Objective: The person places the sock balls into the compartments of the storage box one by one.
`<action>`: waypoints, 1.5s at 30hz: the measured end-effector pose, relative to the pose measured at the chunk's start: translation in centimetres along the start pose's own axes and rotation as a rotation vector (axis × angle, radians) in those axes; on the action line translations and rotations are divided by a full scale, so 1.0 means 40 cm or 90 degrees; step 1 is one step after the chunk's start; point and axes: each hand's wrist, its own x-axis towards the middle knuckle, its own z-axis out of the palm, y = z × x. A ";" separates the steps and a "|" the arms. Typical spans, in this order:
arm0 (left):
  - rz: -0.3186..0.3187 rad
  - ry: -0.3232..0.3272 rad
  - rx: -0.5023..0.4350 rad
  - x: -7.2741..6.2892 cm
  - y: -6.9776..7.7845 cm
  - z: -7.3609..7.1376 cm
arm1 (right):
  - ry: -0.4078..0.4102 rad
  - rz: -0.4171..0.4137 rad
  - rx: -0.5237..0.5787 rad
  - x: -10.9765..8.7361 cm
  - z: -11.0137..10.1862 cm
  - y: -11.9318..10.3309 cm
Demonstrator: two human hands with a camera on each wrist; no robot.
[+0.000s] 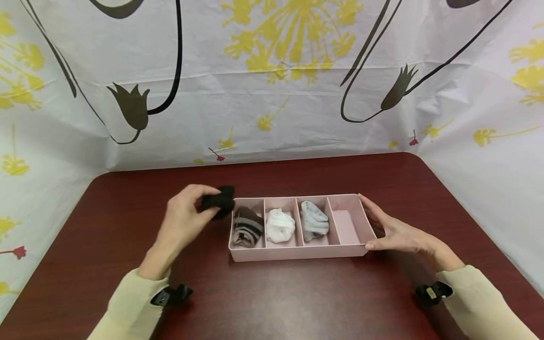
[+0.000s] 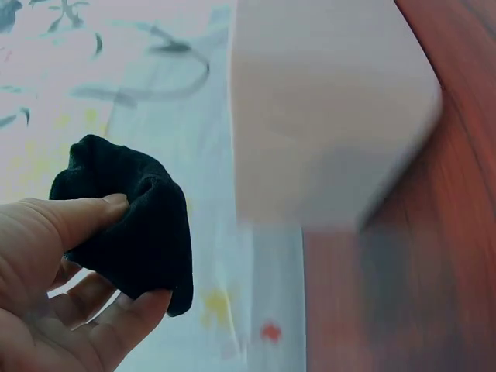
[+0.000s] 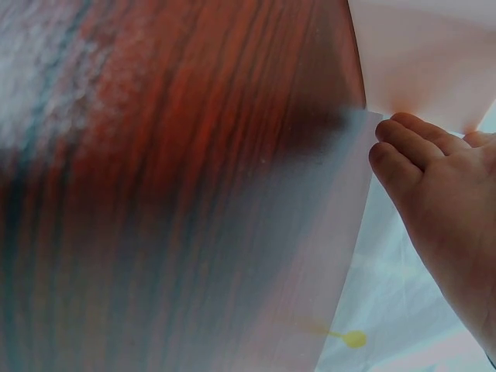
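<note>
My left hand [image 1: 182, 217] pinches a folded black sock [image 1: 218, 202] between thumb and fingers, just off the left end of a pink divided box [image 1: 297, 253]. The left wrist view shows the black sock [image 2: 139, 225] gripped apart from the box. In the box, from left to right, lie a brown and grey striped rolled sock [image 1: 247, 229], a white sock [image 1: 280, 225] and a light grey sock [image 1: 314, 220], each in its own compartment. The rightmost compartment [image 1: 346, 226] shows its bare bottom. My right hand [image 1: 395, 233] holds the box's right end, thumb at the front corner, fingers at the back.
The box stands on a dark red-brown table [image 1: 289, 293] with rounded far corners. A white sheet [image 1: 272, 113] printed with flowers hangs behind the table and along both sides. Each sleeve's wrist bears a small black device, such as the left one [image 1: 170, 296].
</note>
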 end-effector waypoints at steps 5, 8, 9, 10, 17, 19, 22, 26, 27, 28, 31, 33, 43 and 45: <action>0.019 -0.062 -0.058 0.029 0.079 0.066 | -0.008 -0.009 0.010 -0.001 0.003 0.000; 0.032 -0.092 -0.079 0.040 0.119 0.101 | -0.012 -0.012 0.014 -0.001 0.004 -0.002; 0.039 -0.099 -0.084 0.043 0.131 0.113 | -0.012 -0.012 0.015 0.000 0.004 -0.003; 0.045 -0.105 -0.091 0.046 0.142 0.124 | -0.013 -0.015 0.013 -0.001 0.003 -0.004; 0.087 -0.144 -0.123 0.063 0.212 0.202 | -0.013 -0.020 0.009 -0.001 0.002 -0.006; 0.096 -0.157 -0.130 0.069 0.235 0.221 | -0.014 -0.022 0.007 -0.001 0.002 -0.005; 0.102 -0.178 -0.136 0.079 0.267 0.246 | -0.010 -0.014 0.002 -0.001 0.002 -0.005; 0.105 -0.201 -0.129 0.093 0.307 0.277 | -0.005 0.006 -0.002 -0.002 0.002 -0.005; 0.104 -0.206 -0.121 0.096 0.317 0.284 | -0.004 0.010 -0.004 -0.003 0.001 -0.005; 0.104 -0.211 -0.113 0.098 0.325 0.292 | -0.004 0.016 -0.004 -0.003 0.001 -0.005; 0.108 -0.225 -0.089 0.100 0.348 0.312 | -0.006 0.024 0.003 -0.003 0.000 -0.006; 0.111 -0.226 -0.072 0.099 0.360 0.326 | -0.006 0.025 -0.001 -0.003 0.000 -0.007; 0.148 -0.226 0.000 0.098 0.391 0.375 | -0.022 -0.005 0.027 -0.001 -0.002 -0.006; 0.163 -0.224 0.015 0.096 0.394 0.383 | -0.022 -0.006 0.028 -0.001 0.000 -0.005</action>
